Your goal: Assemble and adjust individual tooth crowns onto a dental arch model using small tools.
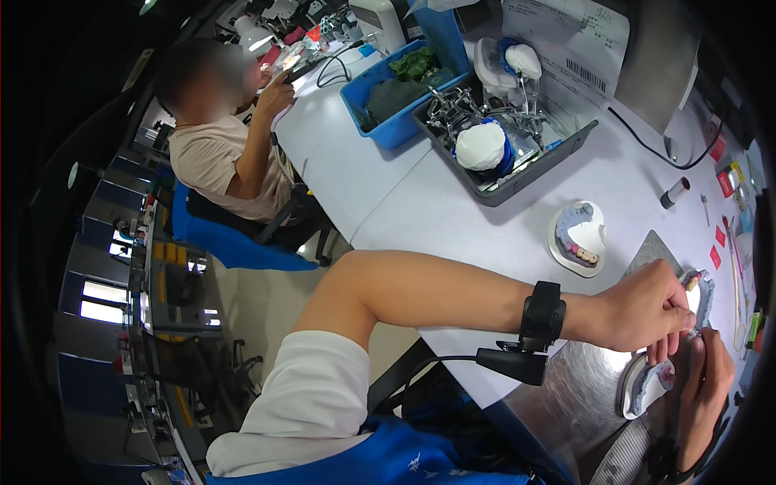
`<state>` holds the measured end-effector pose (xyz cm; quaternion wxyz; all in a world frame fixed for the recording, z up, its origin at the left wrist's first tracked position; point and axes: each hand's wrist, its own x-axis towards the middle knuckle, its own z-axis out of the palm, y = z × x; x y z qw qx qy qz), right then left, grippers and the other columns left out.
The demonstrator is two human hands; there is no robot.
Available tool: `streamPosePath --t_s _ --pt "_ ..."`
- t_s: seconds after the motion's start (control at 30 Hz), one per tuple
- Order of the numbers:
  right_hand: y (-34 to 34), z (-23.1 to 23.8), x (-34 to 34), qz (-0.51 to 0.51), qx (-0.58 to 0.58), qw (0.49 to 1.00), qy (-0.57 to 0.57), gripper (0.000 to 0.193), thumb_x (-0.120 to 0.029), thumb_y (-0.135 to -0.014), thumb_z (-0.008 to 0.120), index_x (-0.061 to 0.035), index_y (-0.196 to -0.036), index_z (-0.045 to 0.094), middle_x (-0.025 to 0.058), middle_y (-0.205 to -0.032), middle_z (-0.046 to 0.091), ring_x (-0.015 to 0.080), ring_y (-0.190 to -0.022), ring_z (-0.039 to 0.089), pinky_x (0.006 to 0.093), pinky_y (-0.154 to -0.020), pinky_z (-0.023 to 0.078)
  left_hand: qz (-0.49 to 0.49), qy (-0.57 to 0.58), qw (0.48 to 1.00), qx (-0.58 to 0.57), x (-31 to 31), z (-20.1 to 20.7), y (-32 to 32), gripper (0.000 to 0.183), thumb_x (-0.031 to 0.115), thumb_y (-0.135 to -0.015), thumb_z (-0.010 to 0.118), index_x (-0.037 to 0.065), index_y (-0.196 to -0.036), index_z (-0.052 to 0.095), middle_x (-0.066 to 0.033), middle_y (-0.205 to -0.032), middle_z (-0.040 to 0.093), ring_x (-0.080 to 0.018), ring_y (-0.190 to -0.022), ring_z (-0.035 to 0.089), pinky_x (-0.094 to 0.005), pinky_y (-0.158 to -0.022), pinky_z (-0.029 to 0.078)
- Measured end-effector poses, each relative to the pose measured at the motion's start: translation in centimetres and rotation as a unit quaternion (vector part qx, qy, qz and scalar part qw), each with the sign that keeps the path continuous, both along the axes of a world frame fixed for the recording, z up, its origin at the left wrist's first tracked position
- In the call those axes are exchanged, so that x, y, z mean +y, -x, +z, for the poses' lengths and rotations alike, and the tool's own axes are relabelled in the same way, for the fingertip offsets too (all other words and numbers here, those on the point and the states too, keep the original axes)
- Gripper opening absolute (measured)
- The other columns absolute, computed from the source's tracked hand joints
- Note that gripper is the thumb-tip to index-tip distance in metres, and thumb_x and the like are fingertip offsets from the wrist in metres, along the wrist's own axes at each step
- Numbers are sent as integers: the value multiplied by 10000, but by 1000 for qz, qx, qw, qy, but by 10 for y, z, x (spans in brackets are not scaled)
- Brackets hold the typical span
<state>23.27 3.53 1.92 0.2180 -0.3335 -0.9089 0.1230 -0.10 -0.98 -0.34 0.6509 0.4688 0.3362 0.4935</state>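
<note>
My left hand (643,310) reaches across from the left, fingers bent and pinched together. My right hand (710,378) comes up from the lower right and meets it fingertip to fingertip. Whatever sits between the fingertips is too small to name. Just below them a dental cast (644,388) with a grey arch and a reddish patch stands on a metal plate (566,388). Beyond the fingers is another dental cast (705,297), grey and white, partly hidden by my left hand. A third dental cast (596,229), with several tooth-coloured crowns, lies on the white table.
A dark grey tray (558,158) holds metal articulators and white plaster models; behind it leans a printed sheet (558,48). Beside it is a blue bin (392,133). Small tools and red pieces line the right edge. At the left another person (234,153) sits at the table.
</note>
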Motion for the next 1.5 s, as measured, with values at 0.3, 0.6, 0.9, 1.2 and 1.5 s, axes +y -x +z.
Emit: streamPosePath --t_s 0.3,0.6,0.9,1.2,1.5 --pt "-25 0 7 -79 128 933 328 399 -271 -1119 485 -39 -795 507 -23 -597 421 59 -535 307 262 -512 214 77 -157 981 85 4 7 -14 153 -23 -918 584 -112 -812 649 -196 -713 699 -232 -604 710 -346 -568 552" --pt "1 22 12 -29 153 807 569 382 -312 -1121 496 -26 -891 601 -52 -618 474 37 -524 390 243 -482 298 117 -300 909 267 6 0 0 154 -3 -965 694 -46 -1110 722 -126 -889 743 -155 -728 719 -272 -651 573" --pt "6 21 7 60 42 991 -108 202 -77 -856 783 -7 -1019 688 91 -736 590 275 -585 567 381 -568 471 72 -128 976 158 -4 8 -8 195 70 -1035 637 -81 -1134 711 -110 -943 749 -155 -792 722 -265 -718 609" --pt "-2 35 -1 41 118 929 348 292 -212 -1074 596 -11 -877 670 29 -642 550 117 -568 516 288 -541 405 136 -341 876 313 -9 13 -4 157 -18 -956 693 -74 -1101 716 -155 -943 771 -188 -838 765 -270 -756 617" --pt "7 40 -5 20 96 980 171 190 -139 -958 737 26 -1032 676 89 -806 654 158 -660 619 272 -633 495 101 -312 896 299 -3 11 2 205 29 -988 677 -78 -1160 705 -156 -990 768 -179 -876 763 -268 -755 617"
